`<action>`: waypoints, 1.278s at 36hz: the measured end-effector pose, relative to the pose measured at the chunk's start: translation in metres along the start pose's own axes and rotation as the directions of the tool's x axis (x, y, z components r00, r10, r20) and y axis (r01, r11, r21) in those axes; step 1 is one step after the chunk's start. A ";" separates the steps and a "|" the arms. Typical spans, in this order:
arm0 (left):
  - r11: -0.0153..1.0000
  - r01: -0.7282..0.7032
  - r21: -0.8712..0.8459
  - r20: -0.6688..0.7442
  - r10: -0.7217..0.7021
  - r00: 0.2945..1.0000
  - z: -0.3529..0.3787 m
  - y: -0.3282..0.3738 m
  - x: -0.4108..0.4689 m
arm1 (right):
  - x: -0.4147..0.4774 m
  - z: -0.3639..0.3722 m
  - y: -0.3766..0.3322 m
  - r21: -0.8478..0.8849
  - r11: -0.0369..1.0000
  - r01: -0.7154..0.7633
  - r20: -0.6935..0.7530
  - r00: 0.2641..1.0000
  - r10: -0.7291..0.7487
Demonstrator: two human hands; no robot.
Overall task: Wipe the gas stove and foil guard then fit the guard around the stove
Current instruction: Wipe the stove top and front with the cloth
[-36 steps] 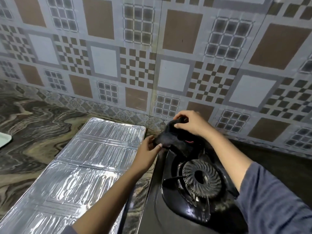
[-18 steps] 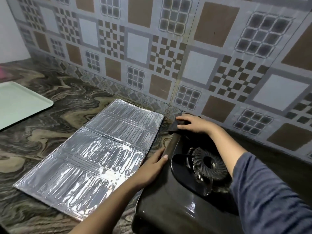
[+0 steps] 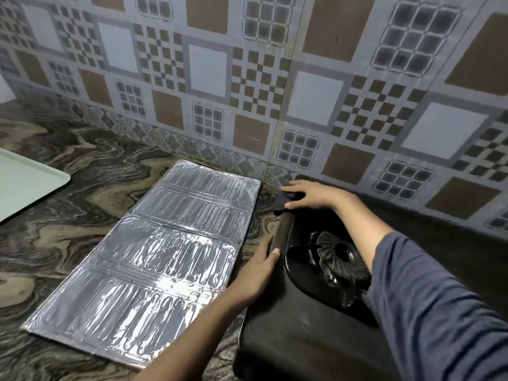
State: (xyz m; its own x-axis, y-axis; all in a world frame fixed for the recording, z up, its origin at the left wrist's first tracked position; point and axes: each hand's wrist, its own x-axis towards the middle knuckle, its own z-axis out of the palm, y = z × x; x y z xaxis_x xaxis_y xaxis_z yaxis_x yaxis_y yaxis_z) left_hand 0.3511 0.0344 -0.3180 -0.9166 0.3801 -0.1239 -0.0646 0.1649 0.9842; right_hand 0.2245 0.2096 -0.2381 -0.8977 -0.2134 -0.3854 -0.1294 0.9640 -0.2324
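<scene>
A black single-burner gas stove (image 3: 291,334) stands on the marbled counter at lower right, its ribbed burner (image 3: 341,257) just right of centre. My right hand (image 3: 316,195) presses a dark cloth (image 3: 281,203) flat onto the stove's far left corner, fingers straight. My left hand (image 3: 259,273) rests along the stove's left edge, thumb on top and fingers over the side. The silver foil guard (image 3: 154,259) lies flat and folded on the counter to the left of the stove.
A pale green tray (image 3: 24,182) sits at the left edge of the patterned counter (image 3: 82,174). A tiled wall (image 3: 275,78) rises directly behind the stove and the foil guard.
Both hands held the cloth above the stove's back corner; now the right hand presses it down on that corner and the left hand has dropped to the stove's left edge. The camera view has widened.
</scene>
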 end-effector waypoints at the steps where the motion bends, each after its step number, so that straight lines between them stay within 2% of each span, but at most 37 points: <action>1: 1.000 -0.003 0.003 0.003 0.003 1.000 0.000 0.000 0.000 | 0.000 0.001 0.001 -0.001 1.000 0.016 -0.011 1.000 -0.016; 5: 1.000 0.002 0.020 0.008 -0.002 1.000 0.000 0.000 0.000 | -0.004 0.004 0.001 -0.024 0.993 0.112 -0.051 0.992 -0.113; 10: 0.996 0.053 0.066 -0.006 -0.052 0.999 0.000 0.003 -0.001 | -0.007 0.003 0.006 -0.026 0.965 0.259 -0.013 0.966 -0.260; 18: 0.971 0.104 0.216 -0.066 -0.091 0.994 0.002 0.019 -0.015 | -0.013 0.002 0.007 -0.094 0.863 0.497 0.031 0.868 -0.496; 21: 0.962 0.132 0.241 -0.109 -0.109 0.988 0.004 0.021 -0.019 | -0.013 0.003 0.011 -0.065 0.833 0.550 0.003 0.835 -0.551; 29: 0.950 0.129 0.285 -0.152 -0.088 0.985 0.007 0.012 -0.022 | -0.003 0.001 0.014 0.086 0.862 0.499 -0.231 0.852 -0.470; 32: 0.957 0.113 0.268 -0.154 -0.074 0.985 0.008 0.011 -0.023 | -0.003 -0.004 0.015 0.160 0.851 0.500 -0.360 0.832 -0.421; 35: 0.960 0.116 0.255 -0.161 -0.076 0.984 0.008 0.011 -0.024 | -0.007 -0.009 0.011 0.226 0.812 0.538 -0.459 0.794 -0.398; 38: 0.967 0.103 0.235 -0.163 -0.065 0.984 0.008 0.009 -0.024 | -0.017 -0.016 0.001 0.315 0.708 0.632 -0.508 0.743 -0.436; 40: 0.969 0.108 0.221 -0.167 -0.071 0.983 0.008 0.007 -0.024 | -0.025 -0.018 -0.008 0.290 0.673 0.681 -0.497 0.708 -0.502; 42: 0.973 0.110 0.202 -0.176 -0.075 0.982 0.008 0.007 -0.025 | -0.032 -0.017 -0.018 0.199 0.662 0.723 -0.418 0.674 -0.609; 44: 0.976 0.107 0.190 -0.187 -0.071 0.980 0.008 0.006 -0.025 | -0.035 -0.012 -0.026 0.079 0.665 0.743 -0.270 0.658 -0.703; 46: 0.976 0.105 0.193 -0.194 -0.067 0.979 0.008 0.005 -0.025 | -0.036 -0.002 -0.028 -0.004 0.682 0.732 -0.097 0.678 -0.729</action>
State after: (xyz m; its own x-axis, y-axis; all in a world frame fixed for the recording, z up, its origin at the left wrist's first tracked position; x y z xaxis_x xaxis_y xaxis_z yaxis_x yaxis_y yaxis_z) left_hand 0.3767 0.0330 -0.3105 -0.9694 0.1843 -0.1623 -0.0830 0.3763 0.9228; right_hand 0.2595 0.1906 -0.2163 -0.5552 -0.8317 -0.0056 -0.7467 0.5015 -0.4369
